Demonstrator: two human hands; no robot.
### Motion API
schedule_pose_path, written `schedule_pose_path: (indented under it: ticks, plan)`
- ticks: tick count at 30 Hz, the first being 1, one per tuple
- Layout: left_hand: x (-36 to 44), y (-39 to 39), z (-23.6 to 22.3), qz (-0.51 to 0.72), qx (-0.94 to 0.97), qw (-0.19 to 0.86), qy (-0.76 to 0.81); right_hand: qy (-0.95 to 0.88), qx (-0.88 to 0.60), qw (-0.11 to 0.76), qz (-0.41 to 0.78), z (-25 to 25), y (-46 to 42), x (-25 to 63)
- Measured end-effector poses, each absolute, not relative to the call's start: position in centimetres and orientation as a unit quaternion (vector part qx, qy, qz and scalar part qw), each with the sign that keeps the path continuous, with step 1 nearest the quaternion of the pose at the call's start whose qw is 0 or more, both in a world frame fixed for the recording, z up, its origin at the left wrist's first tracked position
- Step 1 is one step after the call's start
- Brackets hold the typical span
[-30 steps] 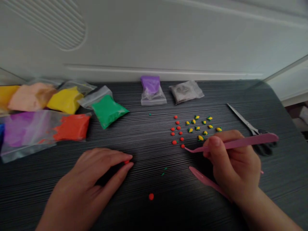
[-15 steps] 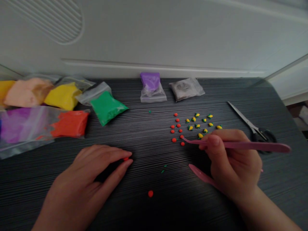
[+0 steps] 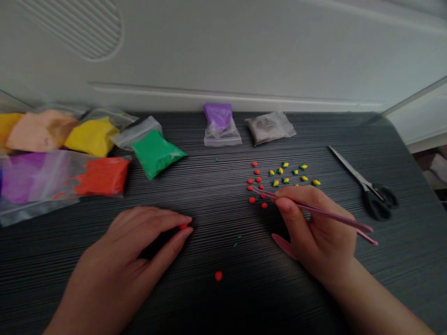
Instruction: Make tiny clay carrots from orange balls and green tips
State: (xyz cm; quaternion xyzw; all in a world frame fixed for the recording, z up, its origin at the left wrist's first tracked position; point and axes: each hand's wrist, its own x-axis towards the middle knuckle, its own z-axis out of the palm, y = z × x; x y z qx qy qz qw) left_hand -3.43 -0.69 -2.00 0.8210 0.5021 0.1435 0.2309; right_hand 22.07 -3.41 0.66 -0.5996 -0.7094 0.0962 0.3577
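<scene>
My left hand point(image 3: 139, 256) rests on the dark table, with thumb and forefinger closed around a small red clay ball point(image 3: 183, 227). My right hand point(image 3: 314, 232) grips pink tweezers point(image 3: 321, 211); their tips reach left to one of the small red clay pieces point(image 3: 252, 200), several of which lie in a loose group. Whether the tips touch it I cannot tell. Several tiny yellow clay pieces with green parts point(image 3: 275, 183) lie just beyond, a few partly behind my right hand. One loose red ball point(image 3: 218, 276) and thin green slivers point(image 3: 235, 244) lie between my hands.
Scissors point(image 3: 359, 179) lie on the right. A pink tool point(image 3: 284, 245) is under my right hand. Bags of clay, green point(image 3: 155, 153), red point(image 3: 104, 177), yellow point(image 3: 91, 137), purple point(image 3: 219, 118) and greyish point(image 3: 270, 128), lie along the back and left, before a white panel point(image 3: 244, 51).
My right hand has moved left, taking the tweezer tips from one red piece to another at the group's left side. My left hand keeps its pinch.
</scene>
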Motion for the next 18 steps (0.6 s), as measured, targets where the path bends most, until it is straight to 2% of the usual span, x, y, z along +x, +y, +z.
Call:
schedule_pose_path:
  ticks: [6,10,13,18]
  plan:
    - [-3.23,-0.60,-1.80,0.119,0.819,0.236,0.509,-0.695,-0.638,0.330,-0.005,0.69,-3.37,22.37]
    - [-3.08,-0.45,-1.60,0.116,0.821,0.240,0.505,-0.691,-0.625,0.361,0.045,0.48,-3.23,22.24]
    - [-3.10,-0.46,-1.53,0.116,0.822,0.238,0.504,-0.710,-0.605,0.351,0.082,0.38,-3.08,22.10]
    - [-2.98,-0.45,-1.38,0.116,0.823,0.238,0.502,-0.710,-0.613,0.344,0.044,0.43,-3.09,22.21]
